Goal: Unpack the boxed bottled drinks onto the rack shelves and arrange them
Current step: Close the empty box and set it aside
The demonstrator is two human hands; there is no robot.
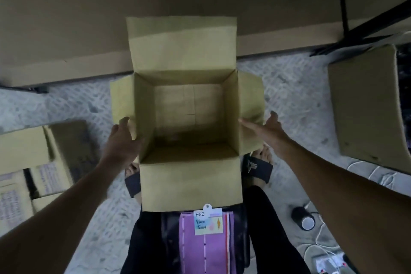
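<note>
An open cardboard box (191,184) hangs in front of me with all its flaps folded out, and its inside is empty. My left hand (122,140) presses against the box's left side at the left flap, thumb spread upward. My right hand (266,129) lies flat against the right flap with straight fingers pointing at the box. The box is held between both hands above my feet. The brown rack shelf (66,18) with its black frame (342,0) runs across the top. No bottles are in view.
Closed cardboard boxes (33,162) lie on the floor at the left. Another cardboard flap (364,104) stands at the right. A dark cylinder (303,218), white cables and a power strip (327,262) lie at the lower right. My sandalled feet are under the box.
</note>
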